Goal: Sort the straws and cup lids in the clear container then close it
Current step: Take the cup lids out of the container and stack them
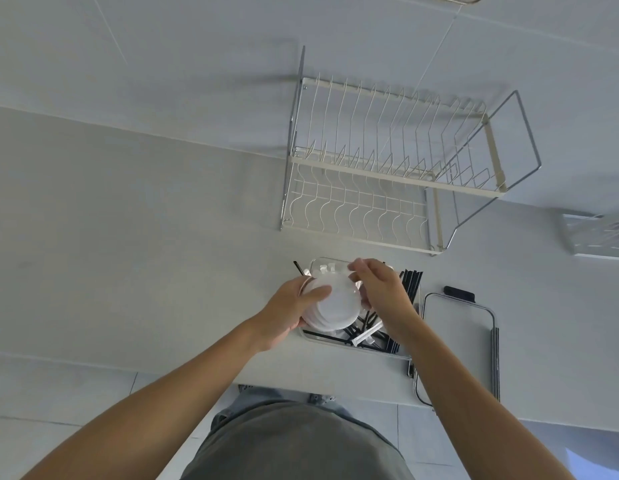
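A: Where is your left hand (290, 315)?

B: At 9 o'clock of the clear container (403, 355), which sits on the white counter (128, 237). Your fingers are curled around a stack of white cup lids (334, 308), gripping it by its edge above the container's left half.

A: And your right hand (382, 296)?

B: At 3 o'clock of the stack. Its fingertips pinch the stack's far edge, thumb and fingers closed on the lids.

A: The straws?

B: Black straws (410, 284) lie in the container's right half, under your right hand, with a few white wrapped ones (368, 332) loose at 6 o'clock of the stack.

A: The container's cover?

B: The clear lid (457, 341) lies flat just beside the container at 3 o'clock. A wire dish rack (387, 168) stands at 12 o'clock.
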